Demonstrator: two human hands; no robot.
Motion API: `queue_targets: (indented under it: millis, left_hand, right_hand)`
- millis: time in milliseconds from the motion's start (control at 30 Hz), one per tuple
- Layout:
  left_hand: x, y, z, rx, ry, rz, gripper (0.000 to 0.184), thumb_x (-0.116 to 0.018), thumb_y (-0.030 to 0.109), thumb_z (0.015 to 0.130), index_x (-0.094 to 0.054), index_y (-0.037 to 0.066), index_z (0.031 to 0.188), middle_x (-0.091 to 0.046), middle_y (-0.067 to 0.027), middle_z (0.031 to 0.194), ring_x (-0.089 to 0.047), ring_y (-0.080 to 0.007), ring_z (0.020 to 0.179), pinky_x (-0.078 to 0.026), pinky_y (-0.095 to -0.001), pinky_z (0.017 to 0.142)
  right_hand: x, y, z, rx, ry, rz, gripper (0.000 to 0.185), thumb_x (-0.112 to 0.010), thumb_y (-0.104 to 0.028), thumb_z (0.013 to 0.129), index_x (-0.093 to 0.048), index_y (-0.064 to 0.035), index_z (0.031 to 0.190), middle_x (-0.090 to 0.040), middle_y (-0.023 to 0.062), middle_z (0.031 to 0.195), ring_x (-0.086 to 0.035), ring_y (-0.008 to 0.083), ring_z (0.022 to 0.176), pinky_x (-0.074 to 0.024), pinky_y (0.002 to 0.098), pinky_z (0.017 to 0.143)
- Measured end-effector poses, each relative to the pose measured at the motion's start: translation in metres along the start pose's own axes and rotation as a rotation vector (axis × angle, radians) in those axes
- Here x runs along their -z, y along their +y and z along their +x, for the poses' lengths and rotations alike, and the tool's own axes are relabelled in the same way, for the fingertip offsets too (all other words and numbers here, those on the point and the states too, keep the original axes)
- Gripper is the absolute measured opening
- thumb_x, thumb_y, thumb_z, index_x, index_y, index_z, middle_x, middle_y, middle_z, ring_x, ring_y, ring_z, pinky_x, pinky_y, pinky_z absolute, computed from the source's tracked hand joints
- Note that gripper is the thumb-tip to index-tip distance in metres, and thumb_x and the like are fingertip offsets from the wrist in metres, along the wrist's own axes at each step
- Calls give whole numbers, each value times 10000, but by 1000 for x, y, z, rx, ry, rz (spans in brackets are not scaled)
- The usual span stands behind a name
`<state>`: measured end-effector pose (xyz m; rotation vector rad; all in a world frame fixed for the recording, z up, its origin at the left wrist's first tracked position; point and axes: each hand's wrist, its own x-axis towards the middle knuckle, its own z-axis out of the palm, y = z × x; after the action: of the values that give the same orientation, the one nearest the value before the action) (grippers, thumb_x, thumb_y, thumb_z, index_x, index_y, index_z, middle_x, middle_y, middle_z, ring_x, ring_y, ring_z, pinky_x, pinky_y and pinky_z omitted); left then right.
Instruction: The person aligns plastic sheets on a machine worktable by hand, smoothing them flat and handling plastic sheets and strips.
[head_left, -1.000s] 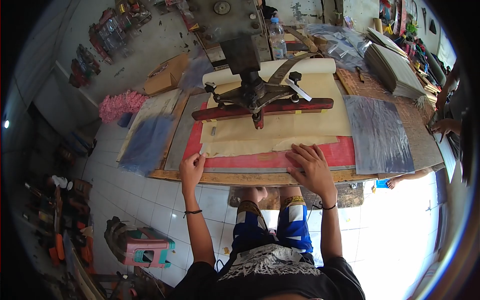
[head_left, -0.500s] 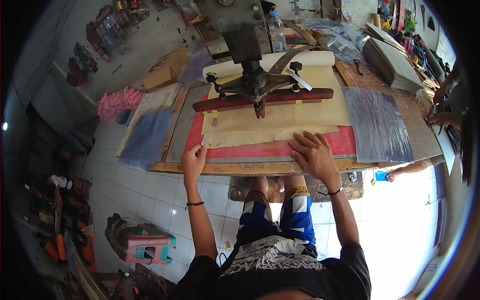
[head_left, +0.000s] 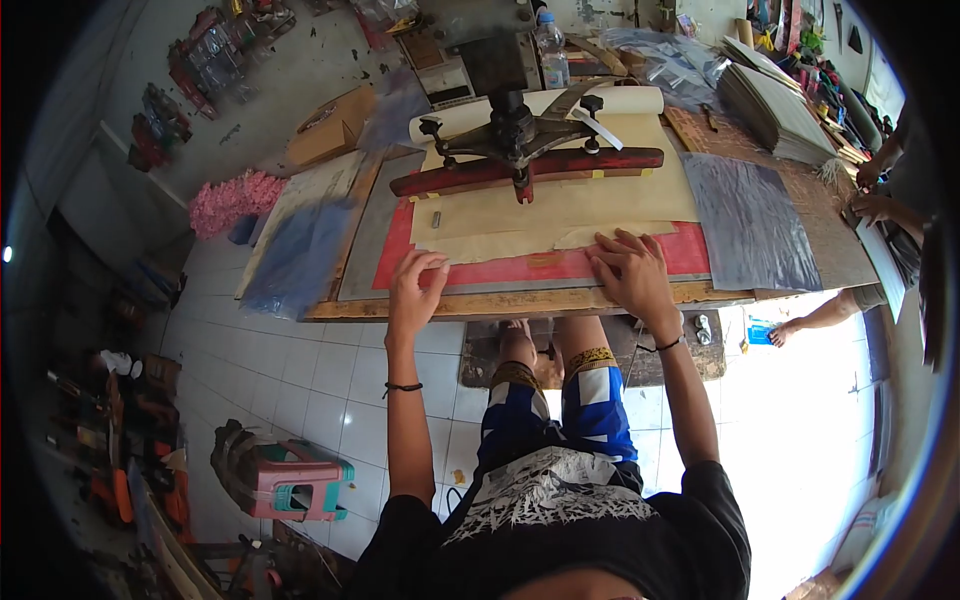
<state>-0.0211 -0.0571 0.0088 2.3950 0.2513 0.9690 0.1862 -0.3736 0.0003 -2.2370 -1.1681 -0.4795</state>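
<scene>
My left hand (head_left: pixel 417 288) is at the lower left of the red sheet (head_left: pixel 490 273), its fingers apart and nothing in them, near the corner of the tan paper (head_left: pixel 520 215). Spread fingers of my right hand (head_left: pixel 632 275) rest on the paper's torn lower edge and the red sheet. A small metal piece (head_left: pixel 437 220) lies on the paper's left part. Over the paper stands a dark metal press head (head_left: pixel 514 140) with a red bar (head_left: pixel 560 167).
Clear plastic sheets lie left (head_left: pixel 300 260) and right (head_left: pixel 755 220) of the red sheet. A bottle (head_left: pixel 552 50) and stacked boards (head_left: pixel 775 110) stand farther back. Another person's hand (head_left: pixel 872 208) is at the far right. A stool (head_left: pixel 300 482) stands lower left.
My left hand has come away from the paper's left corner and shifted right, its fingers opening. My right hand stays on the lower edge. The view has shifted, so the table sits higher.
</scene>
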Motion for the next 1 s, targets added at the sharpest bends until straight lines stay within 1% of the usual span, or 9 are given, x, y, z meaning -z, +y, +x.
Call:
queue_targets:
  millis: [67, 100, 233, 400, 533, 633, 733, 833, 1000]
  left_hand:
    - [-6, 9, 4, -63, -51, 21, 269, -713, 167, 954, -708, 18, 1177, -684, -148, 1232, -648, -329, 1153, -510, -403, 1000]
    - [-6, 8, 5, 5, -170, -14, 384, -716, 231, 964, -687, 42, 1297, -631, -171, 1397, -559, -347, 1350, -429, -434, 1146]
    - [-18, 8, 3, -9, -345, 118, 494, -698, 375, 978, -669, 34, 1334, -556, -176, 1512, -450, -330, 1468, -301, -443, 1253]
    - [-16, 18, -3, -3, -372, 26, 402, -702, 275, 980, -685, 38, 1304, -628, -155, 1434, -538, -328, 1383, -388, -436, 1182]
    - [-6, 40, 0, 111, -361, 13, 323, -717, 245, 963, -726, 30, 1203, -704, -146, 1276, -603, -315, 1276, -415, -430, 1141]
    - [-33, 30, 1, -121, -68, 89, 274, -739, 237, 942, -747, 30, 1122, -712, -132, 1171, -619, -300, 1202, -448, -421, 1088]
    - [-40, 29, 5, -147, -209, 74, 294, -738, 256, 942, -740, 38, 1139, -693, -132, 1165, -608, -311, 1173, -456, -433, 1051]
    - [-33, 47, 26, -11, -477, 245, 340, -740, 293, 938, -728, 50, 1176, -667, -134, 1252, -589, -331, 1208, -446, -446, 1058]
    - [-60, 16, 37, -142, -216, 164, 488, -753, 358, 918, -682, 43, 1284, -658, -126, 1244, -575, -337, 1200, -428, -441, 1074]
  right_hand:
    - [0, -1, 1, -12, -1, 11, 256, -646, -310, 968, -813, -179, 1112, -719, 36, 1326, -602, 317, 1310, -356, 547, 1163]
    - [-1, -1, 2, -21, -1, 17, 254, -647, -308, 966, -816, -175, 1100, -721, 36, 1322, -603, 316, 1309, -358, 546, 1162]
    - [-5, 5, 2, -37, 27, 27, 238, -656, -290, 947, -826, -141, 1024, -743, 48, 1273, -618, 309, 1282, -379, 513, 1147]
    - [2, 6, -2, -52, 103, 27, 214, -686, -233, 903, -819, -67, 926, -779, 63, 1157, -647, 293, 1206, -442, 455, 1080]
    - [15, 10, -12, -107, 76, 122, 194, -708, -197, 868, -785, -22, 831, -775, 107, 916, -704, 317, 936, -506, 458, 928]
    - [24, 17, -12, -90, 11, 220, 212, -733, -179, 869, -742, -2, 753, -696, 154, 691, -678, 349, 669, -537, 454, 737]
    - [28, 18, 14, -109, 87, 207, 255, -743, -197, 897, -738, 1, 736, -701, 146, 701, -685, 335, 689, -541, 437, 702]
    - [13, 38, 49, 53, 82, 169, 210, -760, -253, 910, -767, -62, 998, -743, 140, 993, -680, 340, 940, -531, 448, 823]
    - [-21, 57, 56, 67, -53, 13, 329, -786, -295, 886, -737, -119, 1159, -707, 100, 1104, -626, 334, 1111, -471, 495, 959]
